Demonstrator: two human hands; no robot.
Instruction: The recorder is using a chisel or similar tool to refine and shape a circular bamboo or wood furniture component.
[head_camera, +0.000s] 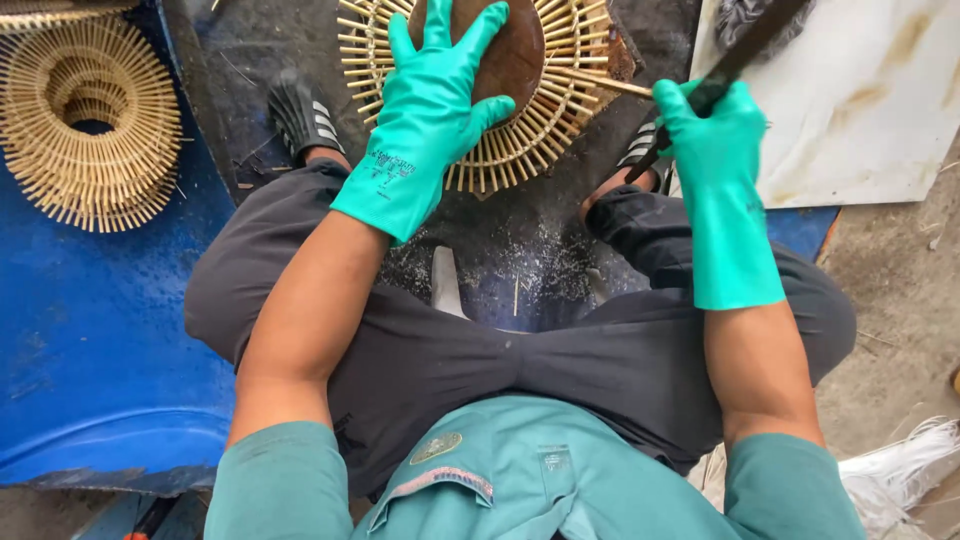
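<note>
The left hand (430, 95), in a green rubber glove, reaches forward with the forearm bare from the teal sleeve to the glove cuff. It lies flat and open, fingers spread, pressing on a brown round disc (515, 55) that sits at the centre of a sunburst ring of bamboo sticks (520, 150). The thumb points to the right across the sticks. The ring rests on a dark, scuffed work surface (240, 50) straight ahead of the person's knees, at the top middle of the view.

The right hand (712, 125), gloved the same way, is raised with the wrist upright and the forearm rising steeply from the lap. It is closed around the handle of a dark long blade (745, 45), which slants up and to the right out of the fist. The fist is just beside the right edge of the ring, where one loose bamboo stick (600, 82) juts out toward the glove and meets it.

A small dark printed label sits on the left glove's cuff (392, 165). An oval badge (436, 447) is sewn on the teal shirt, low in the view.

To the far left, a stack of finished bamboo rings (90, 120) lies on a blue curved container (90, 340). A stained white board (860, 100) lies at the upper right. Black sandals (300, 115) show beside the ring.
</note>
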